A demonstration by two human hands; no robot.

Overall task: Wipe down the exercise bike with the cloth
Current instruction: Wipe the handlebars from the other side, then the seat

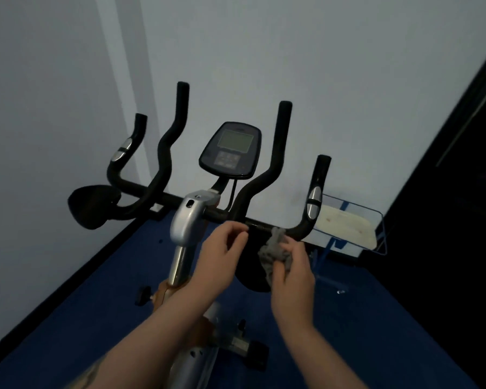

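While right hand (pixel 292 276) bunches nubbly grey cloth (pixel 275 252) | tubular black handlebar (pixel 264 223)

- Blue floor (pixel 376 332) spreads across the near ground.
- Pale wall (pixel 320 66) rises at the far side, with a dark skirting (pixel 54 296) along its foot on the left.
- Blue wire rack (pixel 357 228) stands far right, holding a pale flat pad (pixel 345 223).
- Dark panel (pixel 460 178) fills the right edge.

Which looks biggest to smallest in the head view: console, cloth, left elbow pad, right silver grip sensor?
1. left elbow pad
2. console, close to the pad in apparent size, so that order is unsure
3. cloth, partly hidden by the right hand
4. right silver grip sensor
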